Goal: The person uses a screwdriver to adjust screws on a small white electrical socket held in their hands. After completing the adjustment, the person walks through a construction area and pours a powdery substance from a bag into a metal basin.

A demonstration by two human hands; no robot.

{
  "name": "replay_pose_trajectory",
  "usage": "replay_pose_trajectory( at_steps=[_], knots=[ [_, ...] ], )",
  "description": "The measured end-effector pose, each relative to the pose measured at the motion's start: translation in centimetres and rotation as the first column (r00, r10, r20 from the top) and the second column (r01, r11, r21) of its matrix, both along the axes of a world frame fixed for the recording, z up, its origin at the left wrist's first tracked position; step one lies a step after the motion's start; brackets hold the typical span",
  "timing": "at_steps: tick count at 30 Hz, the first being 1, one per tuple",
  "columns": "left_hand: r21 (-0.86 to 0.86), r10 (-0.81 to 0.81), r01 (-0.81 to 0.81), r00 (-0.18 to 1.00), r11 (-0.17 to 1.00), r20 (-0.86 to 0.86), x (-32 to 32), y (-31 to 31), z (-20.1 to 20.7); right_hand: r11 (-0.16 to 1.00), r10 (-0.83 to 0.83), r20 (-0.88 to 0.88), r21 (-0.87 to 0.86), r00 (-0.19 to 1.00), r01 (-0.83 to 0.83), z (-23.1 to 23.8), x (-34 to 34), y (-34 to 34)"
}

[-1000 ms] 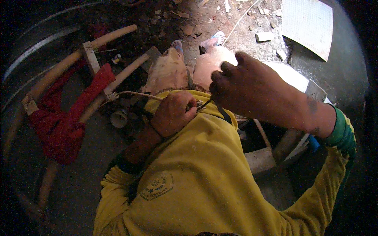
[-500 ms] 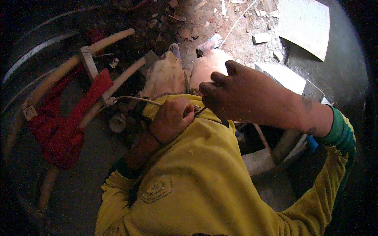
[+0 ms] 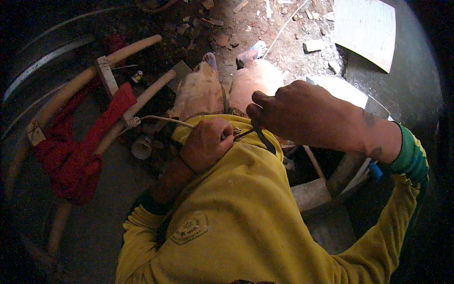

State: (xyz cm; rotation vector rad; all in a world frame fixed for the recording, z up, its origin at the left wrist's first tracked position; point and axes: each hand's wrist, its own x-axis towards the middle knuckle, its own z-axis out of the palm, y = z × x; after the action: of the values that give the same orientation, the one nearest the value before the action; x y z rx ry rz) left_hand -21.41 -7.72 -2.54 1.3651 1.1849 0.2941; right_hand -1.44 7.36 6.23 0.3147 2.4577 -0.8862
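Observation:
My left hand (image 3: 206,145) is closed around the end of a thin pale cord (image 3: 161,119) that runs off to the left, against the front of my yellow shirt (image 3: 246,213). My right hand (image 3: 302,116) sits just to the right of it, fingers curled on a slim dark tool (image 3: 263,140) whose tip meets the cord end between the two hands. What kind of tool it is cannot be told. Beyond the hands are my knees in tan trousers (image 3: 201,92).
A ladder of pale wooden poles (image 3: 71,90) lies at the left with a red cloth (image 3: 75,161) draped over it. A small white cup-like piece (image 3: 141,147) is beside it. Rubble covers the dirt ground (image 3: 283,28); a grey sheet (image 3: 366,31) is at the top right, wooden blocks (image 3: 309,194) at the right.
My right hand has sunk a little and stayed close to the left hand. Both keep their grip, the cord and the tool still meeting between them.

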Motion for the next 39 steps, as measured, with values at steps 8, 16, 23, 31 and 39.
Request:
replay_pose_trajectory(
  at_steps=[8, 16, 23, 31, 39],
  knots=[
    [-0.098, -0.032, 0.032, 0.999, 0.995, 0.000, 0.1, -0.1, 0.4, 0.989, 0.128, 0.201, -0.103, 0.971, -0.109, 0.3, -1.2, 0.0],
    [0.083, -0.025, 0.026, 1.000, 0.996, -0.013, 0.1, -0.5, -0.2, 0.969, 0.247, 0.101, -0.050, 0.964, -0.243, 1.2, -1.4, -0.7],
    [0.017, -0.059, 0.060, 0.998, 0.998, -0.032, 0.4, 0.5, 0.2, 0.977, 0.208, 0.042, -0.066, 0.977, -0.205, 0.9, -1.0, -0.2],
    [-0.064, -0.054, 0.052, 0.998, 0.997, -0.028, 0.6, 0.5, 0.2, 0.983, -0.063, 0.042, -0.170, 0.997, 0.070, -1.0, 1.8, -1.0],
    [-0.096, -0.050, 0.050, 0.999, 0.994, -0.001, 0.3, 0.9, 0.1, 0.965, 0.237, 0.187, -0.157, 0.953, -0.209, 0.4, -1.3, 0.5]
  ],
)
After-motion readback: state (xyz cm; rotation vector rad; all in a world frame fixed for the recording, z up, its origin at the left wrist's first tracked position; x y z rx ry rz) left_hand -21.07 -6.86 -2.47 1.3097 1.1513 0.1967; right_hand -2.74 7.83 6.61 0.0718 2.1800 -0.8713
